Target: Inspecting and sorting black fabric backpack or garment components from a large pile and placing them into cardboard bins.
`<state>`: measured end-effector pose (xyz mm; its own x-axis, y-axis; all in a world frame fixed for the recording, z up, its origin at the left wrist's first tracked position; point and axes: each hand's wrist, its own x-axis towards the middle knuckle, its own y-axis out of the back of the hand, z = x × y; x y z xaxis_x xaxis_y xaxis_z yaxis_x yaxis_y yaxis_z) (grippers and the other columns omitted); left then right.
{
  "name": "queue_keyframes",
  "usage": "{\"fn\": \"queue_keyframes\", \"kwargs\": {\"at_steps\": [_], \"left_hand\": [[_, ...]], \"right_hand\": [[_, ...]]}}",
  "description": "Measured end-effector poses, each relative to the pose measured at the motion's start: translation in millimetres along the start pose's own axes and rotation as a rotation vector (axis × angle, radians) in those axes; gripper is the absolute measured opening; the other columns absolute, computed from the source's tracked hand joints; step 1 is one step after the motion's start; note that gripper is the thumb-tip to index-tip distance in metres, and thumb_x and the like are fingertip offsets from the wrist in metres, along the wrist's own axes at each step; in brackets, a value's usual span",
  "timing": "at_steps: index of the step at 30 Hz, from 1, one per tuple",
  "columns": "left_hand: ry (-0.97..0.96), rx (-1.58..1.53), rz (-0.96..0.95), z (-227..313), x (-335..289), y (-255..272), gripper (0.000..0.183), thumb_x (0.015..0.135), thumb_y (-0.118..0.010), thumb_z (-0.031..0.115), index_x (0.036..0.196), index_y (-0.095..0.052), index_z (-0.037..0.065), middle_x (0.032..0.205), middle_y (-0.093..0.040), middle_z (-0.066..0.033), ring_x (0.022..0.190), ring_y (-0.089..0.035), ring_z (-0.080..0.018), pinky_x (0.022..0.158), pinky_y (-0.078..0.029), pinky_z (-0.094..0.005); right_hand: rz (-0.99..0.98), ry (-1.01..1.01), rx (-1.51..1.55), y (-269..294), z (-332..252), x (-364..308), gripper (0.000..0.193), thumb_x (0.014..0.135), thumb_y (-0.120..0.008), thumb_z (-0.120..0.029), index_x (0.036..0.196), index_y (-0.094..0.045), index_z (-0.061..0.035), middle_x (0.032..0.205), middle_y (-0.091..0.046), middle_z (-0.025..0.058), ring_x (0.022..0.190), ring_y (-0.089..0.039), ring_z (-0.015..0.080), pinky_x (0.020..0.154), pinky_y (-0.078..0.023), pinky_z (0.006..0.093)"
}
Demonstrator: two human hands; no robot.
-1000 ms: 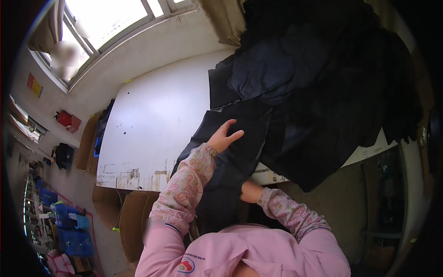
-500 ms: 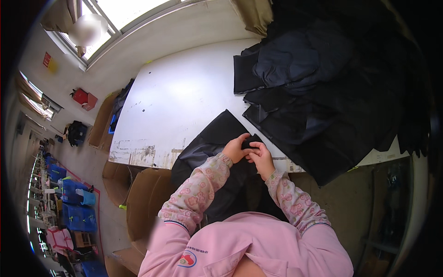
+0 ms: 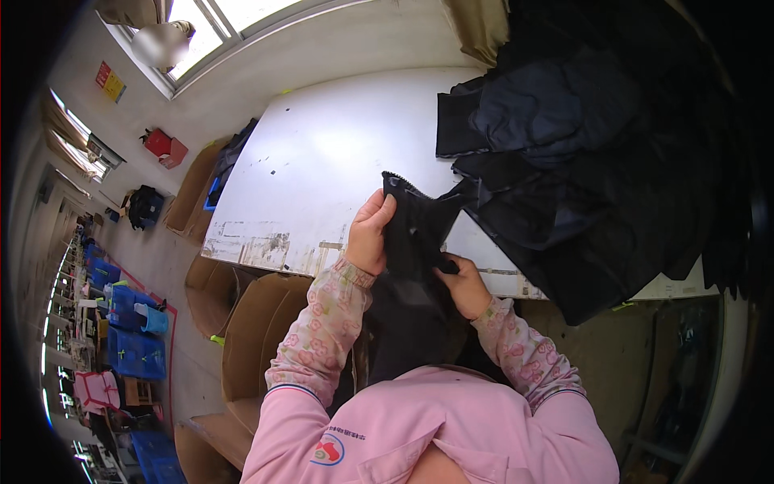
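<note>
A black garment piece hangs over the table's near edge and down in front of me. My left hand is closed on its upper left corner, with the thumb on top of the cloth. From that corner runs a pale, toothed-looking edge; I cannot tell whether it is stitching or a zipper. Lower and to the right, my right hand pinches a fold of the same cloth, its fingertips partly hidden. Between both hands the fabric is spread and slightly rumpled.
A large heap of black garments covers the right of the white table and overhangs its near edge. Cardboard boxes stand below on the left, with another box beyond the table's left end. Blue bins line the far left.
My hands have moved apart: the left went up and left, lifting the cloth's corner, while the right came slightly lower. The black piece is now spread between them, and the view has shifted a little.
</note>
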<state>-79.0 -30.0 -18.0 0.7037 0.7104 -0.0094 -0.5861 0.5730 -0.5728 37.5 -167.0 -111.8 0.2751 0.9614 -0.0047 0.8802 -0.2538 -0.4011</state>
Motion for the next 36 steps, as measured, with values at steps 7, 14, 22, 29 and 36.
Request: {"fn": "queue_keyframes", "kwargs": {"at_steps": [7,14,22,29,36], "left_hand": [[-0.061,1.208,-0.847,-20,-21,57,0.037,0.09,-0.053,0.013,0.125,-0.053,0.0,0.122,-0.058,-0.0148,0.115,-0.055,-0.0268,0.101,-0.041,-0.0348],[-0.443,0.988,-0.751,-28,-20,56,0.033,0.091,-0.056,0.012,0.122,-0.057,0.0,0.125,-0.058,-0.0155,0.116,-0.055,-0.0271,0.102,-0.041,-0.036],[0.215,-0.444,-0.362,-4,-17,-8,0.053,0.093,-0.056,0.032,0.135,-0.044,0.001,0.131,-0.055,-0.0132,0.117,-0.055,-0.0248,0.101,-0.042,-0.0354],[-0.094,0.447,-0.401,27,-24,-12,0.055,0.089,-0.066,0.026,0.131,-0.046,-0.002,0.133,-0.044,-0.0099,0.121,-0.045,-0.0178,0.098,-0.039,-0.0271],[-0.223,-0.112,-0.318,45,-27,44,0.03,0.094,-0.058,0.016,0.119,-0.057,0.0,0.113,-0.063,-0.0121,0.105,-0.061,-0.0228,0.094,-0.048,-0.0348]], "right_hand": [[0.201,0.722,-0.29,33,-148,56,0.026,0.084,-0.047,0.01,0.101,-0.062,-0.0027,0.088,-0.065,0.0046,0.082,-0.062,0.0108,0.075,-0.049,0.0228],[-0.504,0.037,-1.819,68,-122,83,0.045,0.079,-0.073,-0.031,0.116,-0.061,-0.0076,0.109,-0.063,0.0158,0.098,-0.062,0.0336,0.087,-0.048,0.0406],[-0.116,0.89,-1.183,-42,-167,-5,0.046,0.072,-0.078,-0.016,0.112,-0.059,-0.0056,0.099,-0.057,0.0128,0.093,-0.059,0.0309,0.079,-0.05,0.0354],[0.034,0.943,-1.104,-28,-130,15,0.031,0.077,-0.066,0.004,0.107,-0.06,-0.0016,0.094,-0.058,0.0144,0.083,-0.06,0.0332,0.071,-0.05,0.0368],[-0.14,0.906,-1.155,-12,-159,19,0.021,0.081,-0.065,-0.002,0.102,-0.061,-0.0011,0.082,-0.059,0.0144,0.072,-0.061,0.0321,0.062,-0.051,0.0366]]}}
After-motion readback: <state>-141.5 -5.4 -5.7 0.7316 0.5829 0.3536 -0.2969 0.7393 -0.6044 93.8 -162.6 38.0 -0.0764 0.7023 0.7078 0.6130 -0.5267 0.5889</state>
